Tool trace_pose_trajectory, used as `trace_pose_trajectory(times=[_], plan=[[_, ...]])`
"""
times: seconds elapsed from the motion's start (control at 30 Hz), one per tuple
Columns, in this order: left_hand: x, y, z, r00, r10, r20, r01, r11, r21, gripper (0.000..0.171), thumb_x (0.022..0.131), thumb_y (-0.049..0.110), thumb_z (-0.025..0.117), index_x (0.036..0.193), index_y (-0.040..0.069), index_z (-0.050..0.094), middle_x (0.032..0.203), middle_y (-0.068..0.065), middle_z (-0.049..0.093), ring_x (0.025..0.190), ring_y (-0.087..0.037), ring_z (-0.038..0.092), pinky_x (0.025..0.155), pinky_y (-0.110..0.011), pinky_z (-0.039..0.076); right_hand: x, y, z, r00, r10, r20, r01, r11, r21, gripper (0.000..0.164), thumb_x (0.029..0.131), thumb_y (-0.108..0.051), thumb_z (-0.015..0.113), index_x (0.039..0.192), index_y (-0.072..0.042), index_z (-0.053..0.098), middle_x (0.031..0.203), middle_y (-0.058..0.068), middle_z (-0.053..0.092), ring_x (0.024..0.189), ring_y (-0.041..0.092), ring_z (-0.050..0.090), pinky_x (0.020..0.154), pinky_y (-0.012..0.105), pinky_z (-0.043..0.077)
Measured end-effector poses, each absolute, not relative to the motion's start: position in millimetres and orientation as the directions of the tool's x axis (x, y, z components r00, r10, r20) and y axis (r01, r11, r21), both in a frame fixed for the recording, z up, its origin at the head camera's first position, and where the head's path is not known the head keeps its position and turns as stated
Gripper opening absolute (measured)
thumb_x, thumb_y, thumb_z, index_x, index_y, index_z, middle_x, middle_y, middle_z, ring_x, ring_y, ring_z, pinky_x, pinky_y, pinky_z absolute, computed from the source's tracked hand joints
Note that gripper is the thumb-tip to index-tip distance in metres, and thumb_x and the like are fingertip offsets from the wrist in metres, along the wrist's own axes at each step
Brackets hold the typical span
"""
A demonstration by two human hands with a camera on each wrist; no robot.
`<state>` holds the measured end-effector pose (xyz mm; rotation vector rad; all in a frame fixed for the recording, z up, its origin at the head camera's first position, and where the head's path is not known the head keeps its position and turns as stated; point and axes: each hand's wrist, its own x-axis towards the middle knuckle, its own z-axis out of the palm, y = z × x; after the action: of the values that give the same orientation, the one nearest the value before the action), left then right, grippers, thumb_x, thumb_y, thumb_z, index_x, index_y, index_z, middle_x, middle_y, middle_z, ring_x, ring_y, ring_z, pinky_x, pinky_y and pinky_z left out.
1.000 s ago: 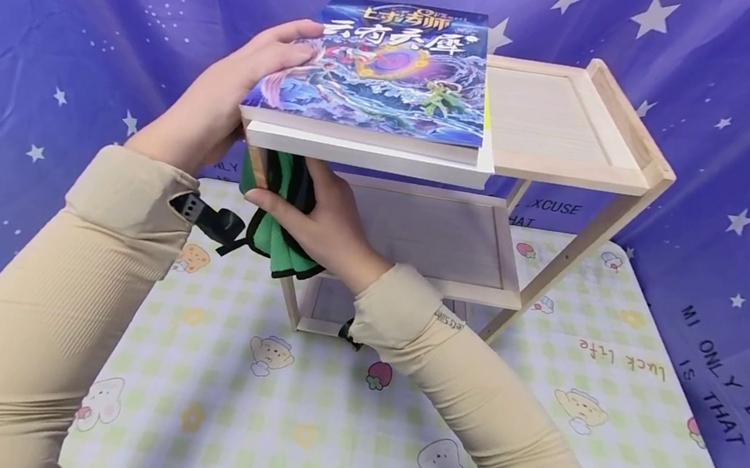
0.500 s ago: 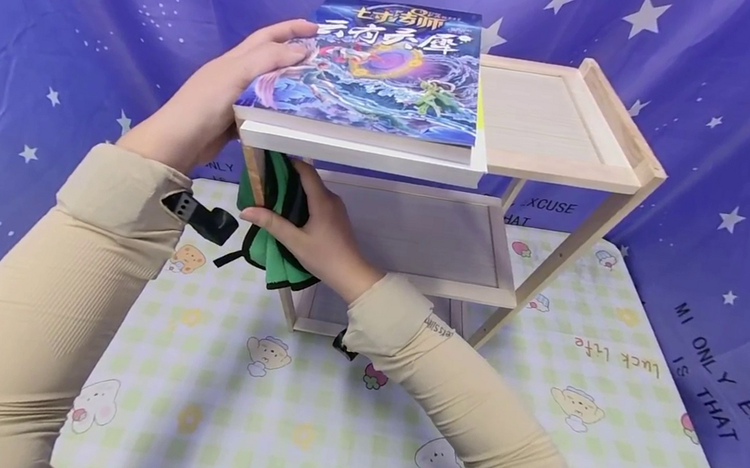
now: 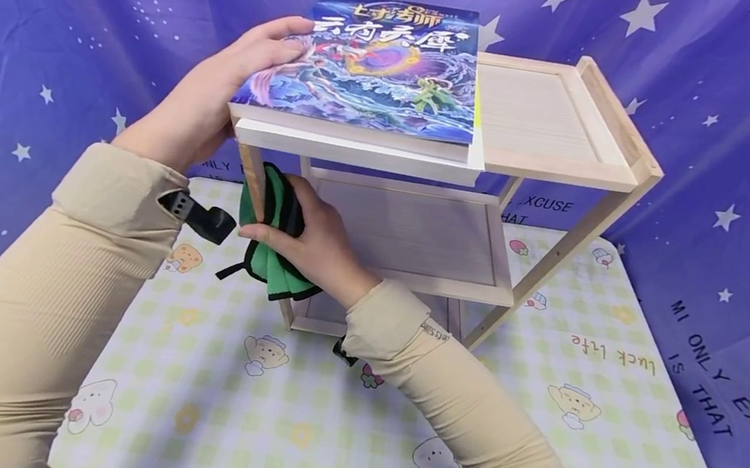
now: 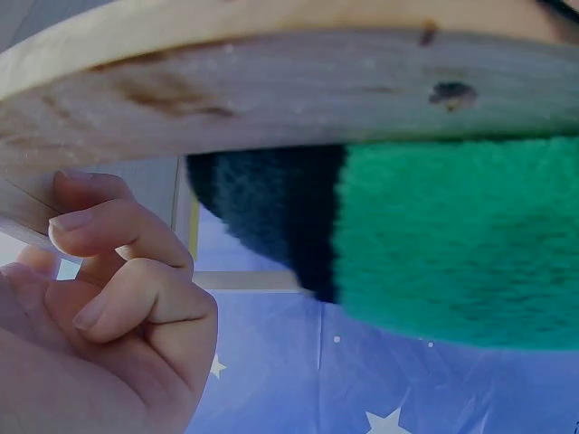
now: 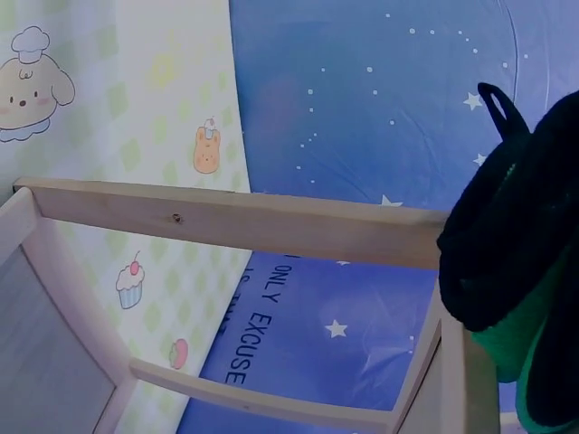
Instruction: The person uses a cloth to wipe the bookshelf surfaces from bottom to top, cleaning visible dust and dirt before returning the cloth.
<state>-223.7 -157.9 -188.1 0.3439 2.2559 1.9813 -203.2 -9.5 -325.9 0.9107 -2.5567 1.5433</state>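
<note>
A small three-tier wooden shelf stands on the table. My right hand holds a green cloth with black edging around the front left post, thumb at the post's front. In the left wrist view the green cloth lies against the wooden post; the right wrist view shows its black trim and loop. My left hand grips the top tier's left end, beside a blue illustrated book. Its curled fingers show below the wood in the left wrist view.
Beneath the blue book lies another with white page edges, jutting slightly past the top tier's front. The middle tier is below. A checked tablecloth covers the table, and a purple starry curtain hangs behind. A black strap dangles at my left wrist.
My right hand has slid down the front left post with the green cloth, baring more of the post above. The left hand stays at the top tier's end.
</note>
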Motion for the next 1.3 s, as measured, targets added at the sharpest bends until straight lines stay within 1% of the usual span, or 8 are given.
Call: trace_pose_trajectory(times=[0.3,0.43,0.53,0.67,0.77,0.97,1.13,1.3], plan=[[-224,-157,-189,-0.964,0.260,0.058,0.087,0.102,0.991,0.052,0.096,0.047,0.054,0.145,0.039,0.040,0.156,0.000,0.032,0.133,-0.027,0.047,0.100,-0.041,0.039,-205,-8,-329,-0.834,-0.512,0.206,-0.441,0.394,-0.806,0.076,0.082,-0.040,0.080,0.145,-0.018,0.042,0.120,0.005,0.064,0.101,0.016,0.060,0.084,0.027,0.049],[-224,-156,-188,-0.965,0.258,0.055,0.083,0.102,0.991,0.051,0.097,0.047,0.054,0.145,0.039,0.040,0.156,0.000,0.031,0.133,-0.027,0.046,0.101,-0.041,0.038,-208,-9,-329,-0.832,-0.528,0.171,-0.436,0.432,-0.789,0.073,0.079,-0.045,0.081,0.138,-0.020,0.046,0.112,0.003,0.065,0.095,0.016,0.061,0.079,0.025,0.049],[-224,-156,-188,-0.965,0.258,0.052,0.082,0.108,0.991,0.051,0.097,0.047,0.053,0.145,0.039,0.040,0.157,0.000,0.030,0.133,-0.027,0.046,0.101,-0.042,0.038,-210,-10,-330,-0.825,-0.541,0.167,-0.450,0.446,-0.774,0.072,0.079,-0.046,0.081,0.136,-0.019,0.047,0.114,0.003,0.066,0.096,0.015,0.062,0.079,0.025,0.049],[-223,-155,-188,-0.966,0.255,0.046,0.072,0.093,0.993,0.051,0.097,0.046,0.053,0.145,0.039,0.040,0.157,0.000,0.030,0.135,-0.026,0.044,0.104,-0.042,0.036,-212,-10,-329,-0.817,-0.561,0.133,-0.450,0.477,-0.755,0.075,0.080,-0.045,0.080,0.142,-0.019,0.046,0.121,0.005,0.064,0.103,0.016,0.061,0.086,0.028,0.049],[-222,-155,-188,-0.966,0.254,0.049,0.071,0.079,0.994,0.051,0.097,0.045,0.054,0.145,0.038,0.040,0.157,0.001,0.030,0.135,-0.025,0.044,0.103,-0.040,0.036,-215,-10,-327,-0.808,-0.583,0.085,-0.443,0.506,-0.740,0.075,0.081,-0.042,0.079,0.144,-0.018,0.046,0.122,0.005,0.064,0.106,0.018,0.059,0.090,0.030,0.048],[-222,-156,-188,-0.968,0.249,0.041,0.066,0.093,0.993,0.051,0.096,0.046,0.054,0.145,0.041,0.040,0.157,0.000,0.031,0.132,-0.026,0.047,0.094,-0.036,0.042,-221,-10,-322,-0.776,-0.631,0.017,-0.447,0.530,-0.720,0.074,0.081,-0.038,0.079,0.143,-0.017,0.046,0.124,0.005,0.064,0.110,0.017,0.059,0.093,0.029,0.047],[-222,-156,-188,-0.967,0.251,0.042,0.070,0.104,0.992,0.050,0.097,0.046,0.054,0.145,0.042,0.040,0.156,-0.001,0.032,0.130,-0.026,0.049,0.090,-0.032,0.044,-224,-9,-318,-0.752,-0.658,-0.030,-0.435,0.530,-0.728,0.080,0.079,-0.035,0.080,0.147,-0.016,0.043,0.131,0.006,0.062,0.117,0.017,0.058,0.099,0.030,0.045],[-222,-156,-188,-0.965,0.256,0.048,0.076,0.102,0.992,0.051,0.097,0.047,0.053,0.146,0.041,0.039,0.157,0.000,0.030,0.132,-0.026,0.047,0.096,-0.035,0.041,-228,-9,-315,-0.721,-0.691,-0.050,-0.423,0.496,-0.758,0.082,0.078,-0.032,0.081,0.148,-0.014,0.043,0.133,0.004,0.061,0.118,0.015,0.056,0.101,0.028,0.043]])
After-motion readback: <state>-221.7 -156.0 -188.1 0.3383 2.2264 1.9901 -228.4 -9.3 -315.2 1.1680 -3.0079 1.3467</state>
